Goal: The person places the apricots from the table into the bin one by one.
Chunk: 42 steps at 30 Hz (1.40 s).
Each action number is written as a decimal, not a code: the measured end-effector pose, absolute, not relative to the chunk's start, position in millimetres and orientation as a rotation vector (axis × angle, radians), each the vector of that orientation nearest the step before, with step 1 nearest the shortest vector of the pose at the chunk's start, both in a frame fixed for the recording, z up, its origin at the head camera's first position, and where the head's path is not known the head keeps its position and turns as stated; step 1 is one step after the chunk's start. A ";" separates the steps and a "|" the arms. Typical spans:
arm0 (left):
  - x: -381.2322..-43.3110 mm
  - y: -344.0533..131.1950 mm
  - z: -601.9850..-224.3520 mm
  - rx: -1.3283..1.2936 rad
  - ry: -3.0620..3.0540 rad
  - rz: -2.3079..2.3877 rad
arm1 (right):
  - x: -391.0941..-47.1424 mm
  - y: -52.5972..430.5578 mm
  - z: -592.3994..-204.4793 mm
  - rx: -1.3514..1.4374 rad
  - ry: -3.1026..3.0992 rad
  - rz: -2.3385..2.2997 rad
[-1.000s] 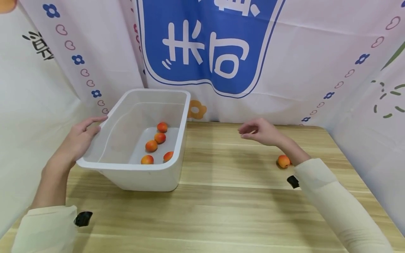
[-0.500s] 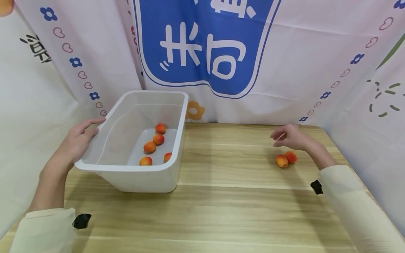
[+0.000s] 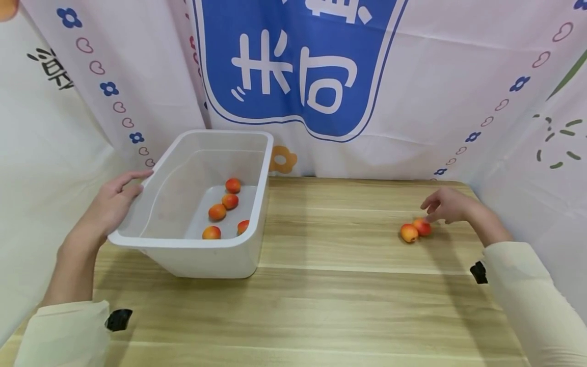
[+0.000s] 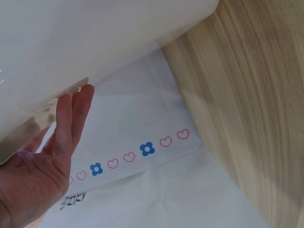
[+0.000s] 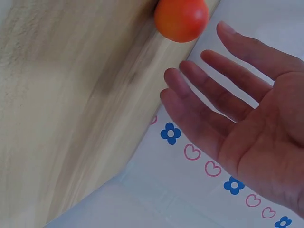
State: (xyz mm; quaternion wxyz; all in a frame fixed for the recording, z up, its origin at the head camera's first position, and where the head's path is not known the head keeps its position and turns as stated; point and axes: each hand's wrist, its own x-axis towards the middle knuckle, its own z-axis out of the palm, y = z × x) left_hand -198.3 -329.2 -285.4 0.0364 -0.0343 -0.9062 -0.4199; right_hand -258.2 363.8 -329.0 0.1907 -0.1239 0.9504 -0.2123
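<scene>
My left hand (image 3: pixel 112 203) holds the left rim of a white plastic bin (image 3: pixel 206 259); in the left wrist view its fingers (image 4: pixel 64 123) lie along the outside of the rim. Several small orange-red fruits (image 3: pixel 217 212), apricot-like in colour, lie on the bin's floor. Two more sit side by side on the table at right: a yellow-orange fruit (image 3: pixel 409 233) and a redder fruit (image 3: pixel 423 227). Just above the redder one hovers my right hand (image 3: pixel 451 205), fingers loosely bent and holding nothing. The right wrist view shows one red fruit (image 5: pixel 181 18) apart from the fingertips.
The wooden table (image 3: pixel 330 306) runs up to a white printed cloth (image 3: pixel 426 92) hanging behind and at both sides. Tall bin walls stand between the fruits inside and the table's right half.
My right hand has moved right from mid-table to the two fruits and dropped lower, uncovering the redder one. My left hand and the bin stay in place.
</scene>
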 end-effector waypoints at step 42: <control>-197.2 -329.3 -283.7 -0.115 -2.788 -1.288 | -268.3 336.1 -342.9 -0.525 2.733 -0.737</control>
